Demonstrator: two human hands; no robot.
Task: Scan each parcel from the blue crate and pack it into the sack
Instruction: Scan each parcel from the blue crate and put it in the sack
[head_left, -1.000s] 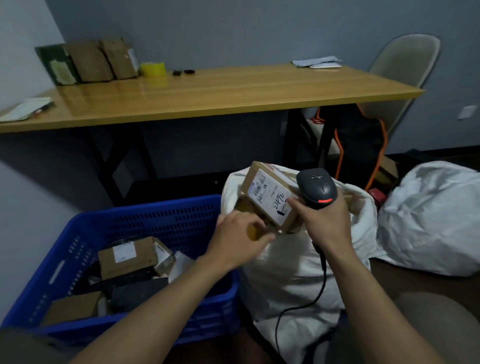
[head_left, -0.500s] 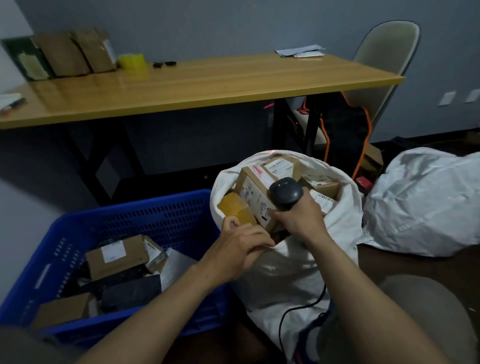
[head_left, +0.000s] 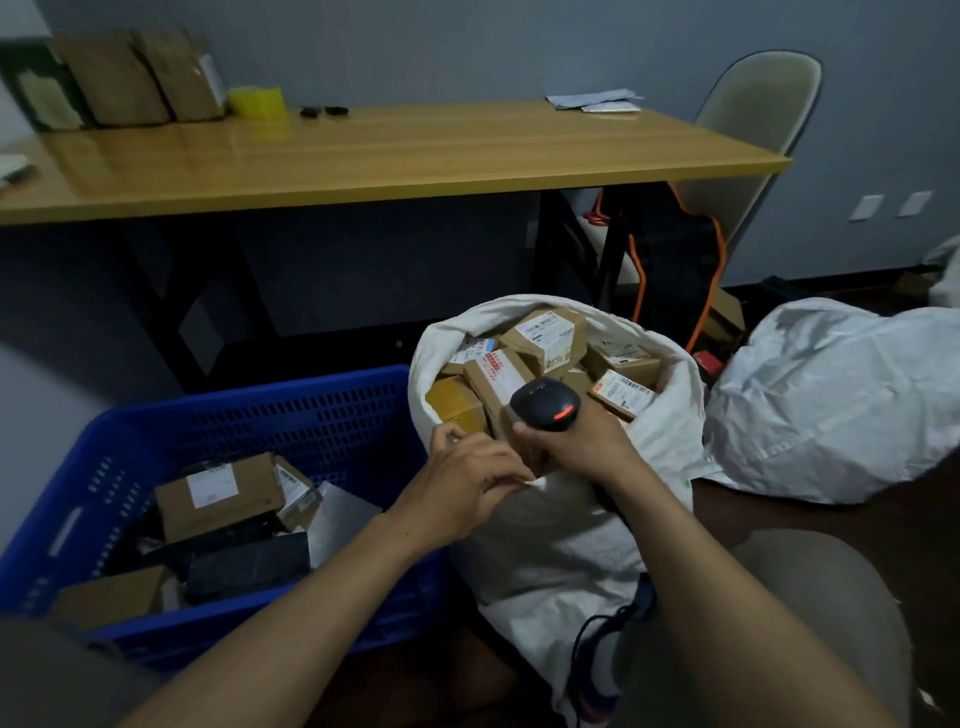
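The white sack (head_left: 561, 540) stands open at centre, filled with several brown labelled parcels. My right hand (head_left: 584, 449) grips the black scanner (head_left: 545, 408), its red light on, over the sack's mouth. A brown parcel (head_left: 496, 387) with a red-and-white label lies tilted in the sack, just behind the scanner. My left hand (head_left: 465, 480) is at the sack's near rim, its fingers curled round that parcel's lower end; the contact itself is partly hidden. The blue crate (head_left: 270, 415) at the left holds more brown boxes and dark bags.
A second full white sack (head_left: 841, 400) lies on the floor to the right. Behind stands a wooden table (head_left: 395, 156) with packets, a yellow tape roll (head_left: 258, 101) and papers. A chair (head_left: 753, 124) is at the back right. The scanner's cable hangs down the sack's front.
The brown parcel went from raised in front of the scanner down into the sack's mouth. Both hands dropped with it, to the sack's rim.
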